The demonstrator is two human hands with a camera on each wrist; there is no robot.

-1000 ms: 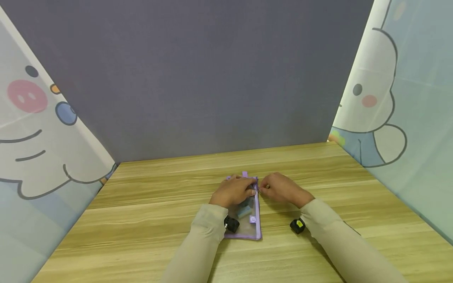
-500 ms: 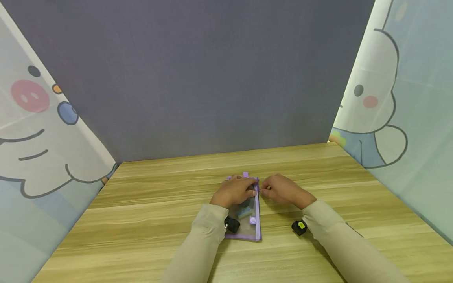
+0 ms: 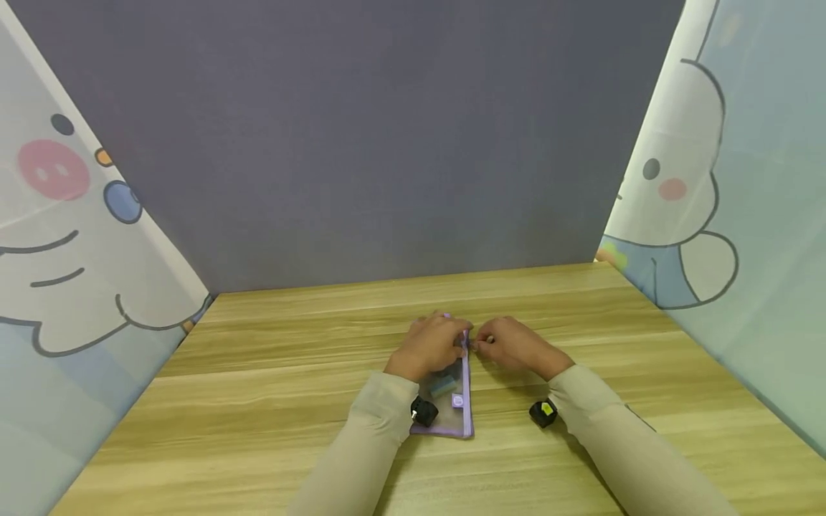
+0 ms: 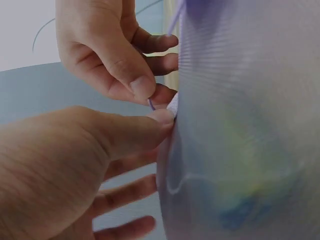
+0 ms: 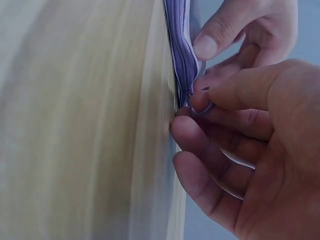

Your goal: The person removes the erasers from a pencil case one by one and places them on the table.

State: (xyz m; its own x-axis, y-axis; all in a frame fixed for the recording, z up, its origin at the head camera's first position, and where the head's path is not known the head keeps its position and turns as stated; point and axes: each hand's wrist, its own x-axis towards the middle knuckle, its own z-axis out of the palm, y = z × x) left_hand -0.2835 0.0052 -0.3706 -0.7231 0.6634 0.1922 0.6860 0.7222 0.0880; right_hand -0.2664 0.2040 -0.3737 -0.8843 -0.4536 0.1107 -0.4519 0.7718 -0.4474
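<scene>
A see-through mesh zip pouch (image 3: 445, 421) with purple edging lies on the table, its zipper (image 5: 181, 45) along the right side. Inside shows a light blue item (image 3: 442, 386); through the mesh in the left wrist view it blurs into yellow-green and blue patches. My left hand (image 3: 429, 347) lies over the pouch's far part and pinches its zippered edge between thumb and forefinger. Just right of that edge, my right hand (image 3: 513, 346) pinches the thin purple cord loop (image 5: 204, 111) of the zipper pull, close to the left fingertips.
The wood-grain table (image 3: 290, 401) spreads around the pouch on all sides. A dark grey panel (image 3: 400, 143) stands behind it, with cartoon-printed cloths (image 3: 768, 215) at both sides. A black wrist camera (image 3: 424, 411) overlaps the pouch's lower left in the head view.
The left hand has risen slightly toward the far end, covering more of the pouch's far edge and tab. The zippered edge has shifted a little left; the right hand has barely moved.
</scene>
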